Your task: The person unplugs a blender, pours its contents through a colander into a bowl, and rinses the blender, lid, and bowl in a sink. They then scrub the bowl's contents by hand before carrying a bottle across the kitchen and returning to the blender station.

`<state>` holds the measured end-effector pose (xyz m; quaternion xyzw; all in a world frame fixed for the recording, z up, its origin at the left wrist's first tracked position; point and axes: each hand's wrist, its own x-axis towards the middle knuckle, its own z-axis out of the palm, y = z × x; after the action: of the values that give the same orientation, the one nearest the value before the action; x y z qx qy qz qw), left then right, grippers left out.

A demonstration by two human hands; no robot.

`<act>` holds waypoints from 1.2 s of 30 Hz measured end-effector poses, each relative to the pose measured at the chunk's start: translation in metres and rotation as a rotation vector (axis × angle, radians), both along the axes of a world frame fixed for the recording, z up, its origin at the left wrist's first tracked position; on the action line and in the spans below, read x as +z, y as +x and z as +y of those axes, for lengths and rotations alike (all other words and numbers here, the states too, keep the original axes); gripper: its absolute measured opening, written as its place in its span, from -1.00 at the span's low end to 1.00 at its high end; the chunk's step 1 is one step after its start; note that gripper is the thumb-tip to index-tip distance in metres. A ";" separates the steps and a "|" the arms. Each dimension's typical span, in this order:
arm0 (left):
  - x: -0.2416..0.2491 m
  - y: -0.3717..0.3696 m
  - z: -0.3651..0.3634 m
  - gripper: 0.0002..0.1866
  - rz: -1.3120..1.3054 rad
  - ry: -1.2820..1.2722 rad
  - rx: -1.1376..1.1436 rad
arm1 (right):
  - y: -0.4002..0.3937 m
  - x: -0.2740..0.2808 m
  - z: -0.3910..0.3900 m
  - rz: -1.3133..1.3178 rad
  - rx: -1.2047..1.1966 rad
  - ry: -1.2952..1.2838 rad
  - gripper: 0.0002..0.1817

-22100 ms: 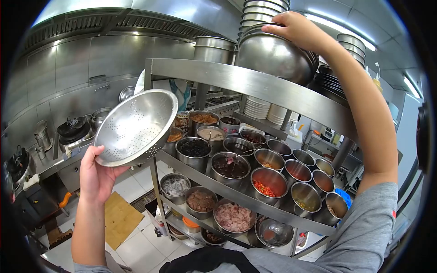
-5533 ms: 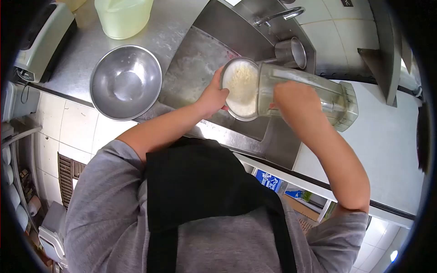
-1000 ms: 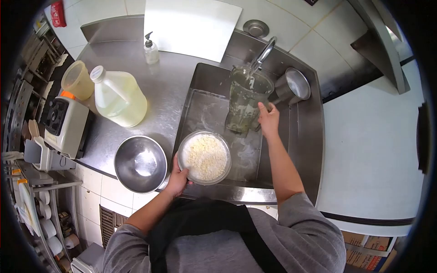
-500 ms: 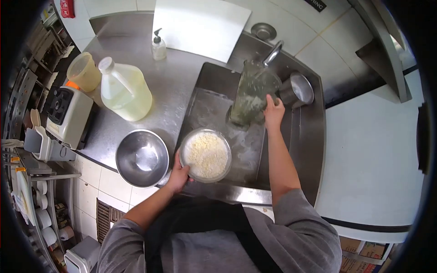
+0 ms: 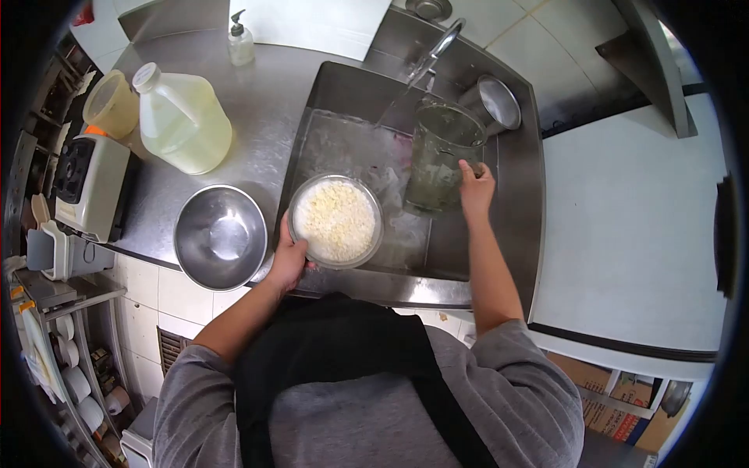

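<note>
My left hand (image 5: 287,261) grips the left side of a clear round tub (image 5: 338,221) holding pale yellow, crumbly bits. The tub is over the front left edge of the steel sink (image 5: 491,257). My right hand (image 5: 477,189) is closed on the handle of a clear, greenish blender jar (image 5: 439,160), which stands tilted in or just above the sink. No food shows inside the jar, though its bottom is hard to see. Water runs from the tap (image 5: 437,51) and falls to the left of the jar.
A steel bowl (image 5: 221,236) sits at the counter's front edge. Behind it are a jug of yellowish liquid (image 5: 186,121), a plastic tub (image 5: 111,105) and a blender base (image 5: 94,187). A pump bottle (image 5: 241,45) stands farther back. A metal pot (image 5: 497,105) leans in the sink's back right corner.
My right hand has shifted the blender jar rightward from beneath the tap, and the water stream now shows beside it. My left hand keeps hold of the tub. The camera view has shifted.
</note>
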<state>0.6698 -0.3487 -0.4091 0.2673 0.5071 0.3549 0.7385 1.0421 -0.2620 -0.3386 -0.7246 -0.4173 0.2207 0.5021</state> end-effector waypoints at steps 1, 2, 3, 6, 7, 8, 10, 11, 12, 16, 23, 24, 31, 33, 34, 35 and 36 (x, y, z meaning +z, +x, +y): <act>0.000 0.001 0.001 -0.20 0.001 -0.006 0.007 | 0.003 0.015 -0.010 -0.007 -0.013 -0.011 -0.68; 0.001 0.002 0.003 -0.20 0.001 0.004 0.004 | 0.008 0.030 -0.020 -0.189 0.031 -0.096 -0.66; 0.001 0.005 0.006 -0.20 -0.009 -0.007 -0.004 | 0.011 0.045 -0.028 -0.372 0.080 -0.183 -0.64; 0.000 0.011 0.013 -0.21 0.003 -0.005 -0.031 | -0.004 0.096 -0.048 -0.460 0.172 -0.278 -0.59; -0.004 0.014 0.015 -0.21 -0.001 -0.015 -0.032 | -0.010 0.109 -0.051 -0.555 0.188 -0.384 -0.58; -0.008 0.016 0.017 -0.22 0.004 -0.008 -0.037 | -0.009 0.117 -0.056 -0.638 0.255 -0.413 -0.56; -0.007 0.021 0.020 -0.23 0.013 0.012 -0.044 | -0.016 0.121 -0.067 -0.684 0.295 -0.398 -0.56; -0.008 0.024 0.022 -0.23 0.005 0.010 -0.045 | -0.019 0.124 -0.072 -0.728 0.338 -0.375 -0.55; -0.010 0.027 0.024 -0.23 0.002 0.034 -0.045 | -0.022 0.127 -0.075 -0.735 0.336 -0.379 -0.55; -0.021 0.037 0.031 -0.22 -0.050 0.049 -0.055 | -0.034 0.130 -0.083 -0.863 0.393 -0.512 -0.53; -0.013 0.052 0.039 -0.19 -0.128 0.087 -0.072 | -0.062 0.131 -0.083 -1.009 0.490 -0.644 -0.48; -0.006 0.059 0.041 -0.19 -0.129 0.096 -0.073 | -0.058 0.136 -0.081 -1.012 0.492 -0.645 -0.48; 0.008 0.061 0.038 -0.20 -0.144 0.118 -0.078 | -0.079 0.154 -0.072 -1.184 0.614 -0.709 -0.48; 0.013 0.060 0.036 -0.20 -0.137 0.109 -0.070 | -0.086 0.162 -0.070 -1.216 0.616 -0.722 -0.49; 0.017 0.061 0.036 -0.20 -0.126 0.102 -0.065 | -0.087 0.166 -0.069 -1.216 0.615 -0.748 -0.49; 0.018 0.060 0.036 -0.20 -0.128 0.102 -0.062 | -0.090 0.170 -0.067 -1.218 0.614 -0.773 -0.49; 0.019 0.059 0.036 -0.20 -0.132 0.097 -0.068 | -0.092 0.172 -0.067 -1.221 0.617 -0.773 -0.49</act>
<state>0.7286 -0.3132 -0.3897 0.2962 0.4301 0.3706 0.7681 0.9500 -0.3287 -0.1666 -0.6923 -0.6954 0.0423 -0.1879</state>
